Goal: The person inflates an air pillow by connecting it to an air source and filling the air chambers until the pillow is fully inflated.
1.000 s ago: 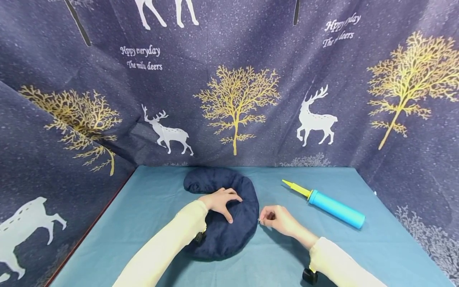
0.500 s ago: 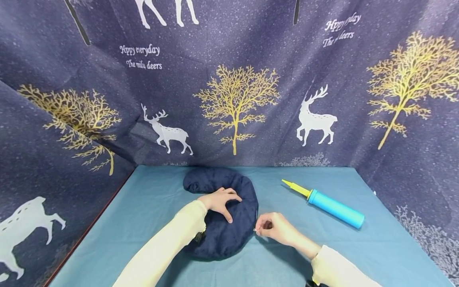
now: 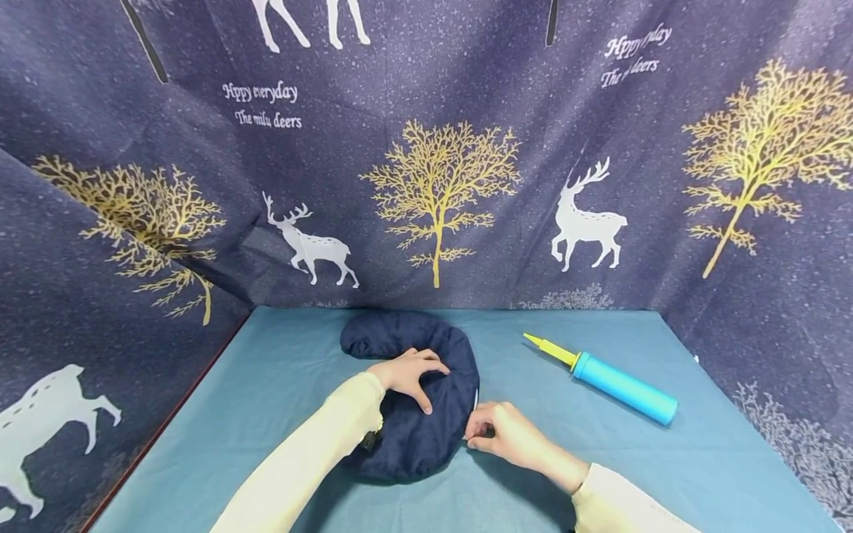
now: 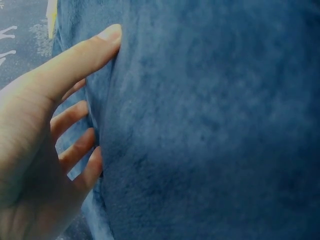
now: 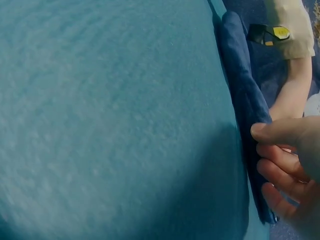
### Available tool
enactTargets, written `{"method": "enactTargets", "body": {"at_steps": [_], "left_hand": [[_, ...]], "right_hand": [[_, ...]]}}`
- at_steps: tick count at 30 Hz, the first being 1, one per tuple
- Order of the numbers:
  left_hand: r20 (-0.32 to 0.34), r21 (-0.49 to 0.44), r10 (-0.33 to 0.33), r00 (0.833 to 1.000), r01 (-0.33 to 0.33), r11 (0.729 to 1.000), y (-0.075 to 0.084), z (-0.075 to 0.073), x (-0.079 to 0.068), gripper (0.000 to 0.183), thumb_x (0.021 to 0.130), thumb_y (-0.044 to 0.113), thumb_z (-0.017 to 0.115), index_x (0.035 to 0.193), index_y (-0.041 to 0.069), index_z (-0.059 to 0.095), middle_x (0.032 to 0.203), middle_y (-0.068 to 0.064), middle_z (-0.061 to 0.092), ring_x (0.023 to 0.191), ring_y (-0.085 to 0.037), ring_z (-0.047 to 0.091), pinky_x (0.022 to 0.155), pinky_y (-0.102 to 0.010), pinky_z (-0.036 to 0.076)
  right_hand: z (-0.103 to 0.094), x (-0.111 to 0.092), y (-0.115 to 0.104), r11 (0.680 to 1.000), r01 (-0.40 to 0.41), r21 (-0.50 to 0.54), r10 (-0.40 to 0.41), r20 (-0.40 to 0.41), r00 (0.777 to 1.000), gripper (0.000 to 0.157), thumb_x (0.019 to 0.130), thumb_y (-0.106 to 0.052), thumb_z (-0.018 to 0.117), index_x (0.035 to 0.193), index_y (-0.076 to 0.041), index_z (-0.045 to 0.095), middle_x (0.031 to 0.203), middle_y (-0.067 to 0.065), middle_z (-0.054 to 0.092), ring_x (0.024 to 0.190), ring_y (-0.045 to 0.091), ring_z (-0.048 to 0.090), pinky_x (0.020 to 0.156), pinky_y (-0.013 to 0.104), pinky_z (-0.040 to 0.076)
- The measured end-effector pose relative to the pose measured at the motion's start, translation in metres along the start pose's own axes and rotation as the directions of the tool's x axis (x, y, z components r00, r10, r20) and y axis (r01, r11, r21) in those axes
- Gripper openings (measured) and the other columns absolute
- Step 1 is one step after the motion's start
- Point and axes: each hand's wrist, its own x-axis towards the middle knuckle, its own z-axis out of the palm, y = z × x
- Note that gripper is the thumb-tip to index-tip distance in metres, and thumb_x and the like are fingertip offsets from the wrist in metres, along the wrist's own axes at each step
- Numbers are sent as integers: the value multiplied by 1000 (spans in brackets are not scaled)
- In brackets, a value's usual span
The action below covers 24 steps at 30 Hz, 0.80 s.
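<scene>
A navy plush neck pillow [image 3: 413, 451] lies curved on the table. My left hand [image 3: 408, 374] rests on it with thumb and fingers spread; the left wrist view shows this hand [image 4: 55, 110] against the soft fabric. At the pillow's right outer edge, my right hand [image 3: 509, 437] pinches a small zipper pull [image 3: 465, 437], mostly hidden by the fingertips. Just behind those fingers a thin white line shows along the seam. In the right wrist view, thumb and fingers of the right hand [image 5: 290, 165] are at the pillow's edge [image 5: 240, 75].
A blue hand pump [image 3: 626, 387] with a yellow nozzle lies to the right on the blue-green tablecloth [image 3: 266, 414]. Behind and at the sides hangs a dark curtain [image 3: 466, 89] printed with deer and trees.
My right hand has moved along the pillow's right edge toward me, taking the zipper pull with it. A white line now shows behind it. The left hand has stayed in place.
</scene>
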Motion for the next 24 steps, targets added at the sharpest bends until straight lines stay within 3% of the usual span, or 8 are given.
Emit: {"method": "enactTargets", "body": {"at_steps": [4,9,12,19,24], "left_hand": [[6,-1,-2,1000,2,1000,0,-1,-1,81,71,40,87,142,29,51,148,-2,43,129,-29,39,112,-46,37],[14,-2,-9,1000,9,1000,0,-1,-2,80,72,41,87,143,29,51,149,-1,42,129,-28,38,111,-46,37],[20,-14,-20,1000,20,1000,1,-2,-3,79,73,40,87,143,29,51,149,-1,41,128,-27,38,110,-46,38],[25,-19,-36,999,36,999,5,-4,-4,78,73,40,86,142,29,51,149,0,42,128,-26,39,111,-45,38],[26,-16,-35,999,36,999,5,-4,-5,78,73,40,86,143,29,51,149,-1,41,129,-27,38,112,-46,37]], "right_hand": [[-4,3,9,1000,-2,23,3,-13,1000,5,88,-21,74,83,-20,75,79,-11,66,72,-6,56,67,19,50],[-11,11,25,1000,-5,3,6,-118,993,8,91,-19,71,84,-18,75,82,-9,67,76,-2,58,70,23,52],[-15,16,33,999,-48,4,49,-163,985,3,90,-15,72,90,-17,74,89,-6,70,83,6,64,74,27,55],[-17,30,48,987,-162,-2,158,-198,967,16,88,-10,73,103,-15,73,104,3,73,97,25,68,75,27,54],[-16,40,56,979,-199,-36,185,-234,954,17,84,-12,77,100,-14,72,103,4,73,102,28,68,85,40,55]]}}
